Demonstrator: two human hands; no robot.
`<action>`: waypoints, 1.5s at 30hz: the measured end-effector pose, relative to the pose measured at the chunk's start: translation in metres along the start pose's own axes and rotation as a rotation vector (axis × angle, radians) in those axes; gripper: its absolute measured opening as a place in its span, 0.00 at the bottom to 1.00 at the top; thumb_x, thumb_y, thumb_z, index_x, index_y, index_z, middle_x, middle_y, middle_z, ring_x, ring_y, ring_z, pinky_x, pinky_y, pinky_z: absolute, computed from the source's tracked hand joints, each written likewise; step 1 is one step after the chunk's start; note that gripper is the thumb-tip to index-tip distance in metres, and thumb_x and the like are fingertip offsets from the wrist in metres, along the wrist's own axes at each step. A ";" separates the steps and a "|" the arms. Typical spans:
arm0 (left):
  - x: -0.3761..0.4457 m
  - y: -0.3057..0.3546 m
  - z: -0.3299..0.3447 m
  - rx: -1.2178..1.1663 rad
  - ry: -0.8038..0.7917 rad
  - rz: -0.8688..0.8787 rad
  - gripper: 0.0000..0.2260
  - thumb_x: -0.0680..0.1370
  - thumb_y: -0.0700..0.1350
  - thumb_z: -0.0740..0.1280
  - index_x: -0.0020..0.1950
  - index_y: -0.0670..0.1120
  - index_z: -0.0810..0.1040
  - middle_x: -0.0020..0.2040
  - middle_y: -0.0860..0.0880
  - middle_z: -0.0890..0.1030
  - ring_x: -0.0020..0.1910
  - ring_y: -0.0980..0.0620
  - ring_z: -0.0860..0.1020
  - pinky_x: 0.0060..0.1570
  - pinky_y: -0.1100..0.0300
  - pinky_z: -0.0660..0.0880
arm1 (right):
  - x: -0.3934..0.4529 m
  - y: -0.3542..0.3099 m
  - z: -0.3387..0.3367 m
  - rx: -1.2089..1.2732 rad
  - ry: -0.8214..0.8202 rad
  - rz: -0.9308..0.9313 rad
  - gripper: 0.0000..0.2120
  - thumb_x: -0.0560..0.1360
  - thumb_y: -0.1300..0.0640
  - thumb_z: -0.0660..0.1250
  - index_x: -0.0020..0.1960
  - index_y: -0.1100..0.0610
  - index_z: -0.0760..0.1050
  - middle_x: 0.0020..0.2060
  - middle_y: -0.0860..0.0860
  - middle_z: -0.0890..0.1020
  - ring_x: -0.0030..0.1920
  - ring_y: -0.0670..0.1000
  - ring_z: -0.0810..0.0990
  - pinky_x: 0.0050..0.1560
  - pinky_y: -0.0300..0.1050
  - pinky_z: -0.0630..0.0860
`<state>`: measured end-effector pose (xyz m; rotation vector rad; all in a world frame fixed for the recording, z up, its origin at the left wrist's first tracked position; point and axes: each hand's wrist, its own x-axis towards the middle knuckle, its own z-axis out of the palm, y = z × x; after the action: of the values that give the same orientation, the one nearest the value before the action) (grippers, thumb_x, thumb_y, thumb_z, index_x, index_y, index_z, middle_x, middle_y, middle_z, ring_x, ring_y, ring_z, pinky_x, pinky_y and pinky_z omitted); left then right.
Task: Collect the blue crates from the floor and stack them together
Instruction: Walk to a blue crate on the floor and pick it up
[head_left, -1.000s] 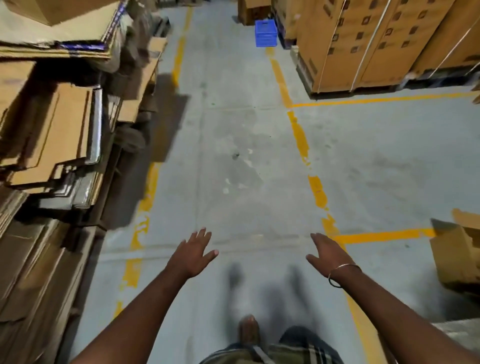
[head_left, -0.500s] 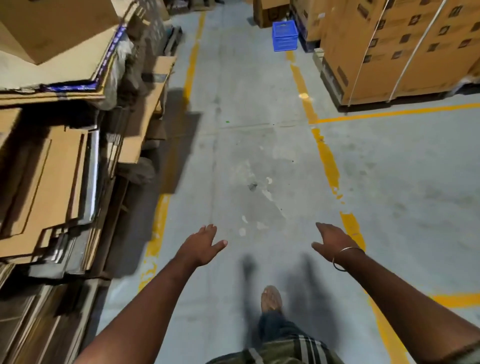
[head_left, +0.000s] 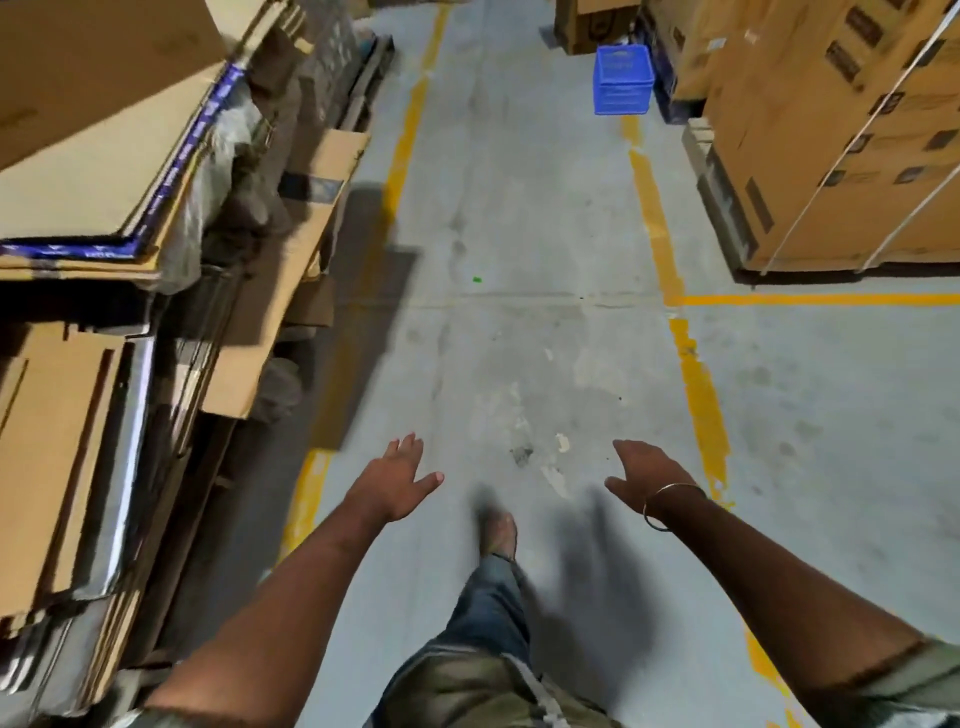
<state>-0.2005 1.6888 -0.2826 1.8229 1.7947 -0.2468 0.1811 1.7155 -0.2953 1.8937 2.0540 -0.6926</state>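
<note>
Both the left hand and the right hand are held out with fingers spread, holding nothing. The blue crate stands upright, well ahead of them, beside the strapped cardboard boxes. It looks like a stack (I cannot count the layers), its longer axis vertical, a broad side facing the walker. Lifted carelessly, such a stack could separate or tip.
</note>
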 end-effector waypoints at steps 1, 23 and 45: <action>0.025 0.001 -0.015 -0.006 -0.024 0.000 0.35 0.82 0.62 0.55 0.81 0.44 0.50 0.82 0.46 0.48 0.81 0.46 0.47 0.77 0.48 0.53 | 0.025 0.000 -0.016 -0.011 -0.016 0.017 0.28 0.76 0.44 0.63 0.71 0.57 0.65 0.70 0.54 0.70 0.71 0.57 0.67 0.67 0.53 0.69; 0.603 0.185 -0.332 0.018 -0.017 0.145 0.34 0.82 0.62 0.56 0.81 0.44 0.53 0.81 0.46 0.53 0.81 0.46 0.49 0.77 0.50 0.52 | 0.520 0.156 -0.302 0.191 0.042 0.217 0.34 0.76 0.42 0.63 0.77 0.55 0.58 0.74 0.53 0.66 0.73 0.54 0.65 0.72 0.50 0.64; 1.169 0.280 -0.650 -0.033 -0.053 0.140 0.33 0.82 0.62 0.56 0.81 0.45 0.55 0.81 0.47 0.54 0.81 0.47 0.50 0.76 0.52 0.52 | 1.068 0.218 -0.702 0.162 0.109 0.210 0.28 0.76 0.46 0.65 0.71 0.58 0.66 0.68 0.55 0.72 0.67 0.58 0.71 0.63 0.52 0.72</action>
<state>0.0049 3.0393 -0.2620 1.8912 1.6172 -0.2083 0.3612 2.9989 -0.2639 2.2442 1.8713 -0.7366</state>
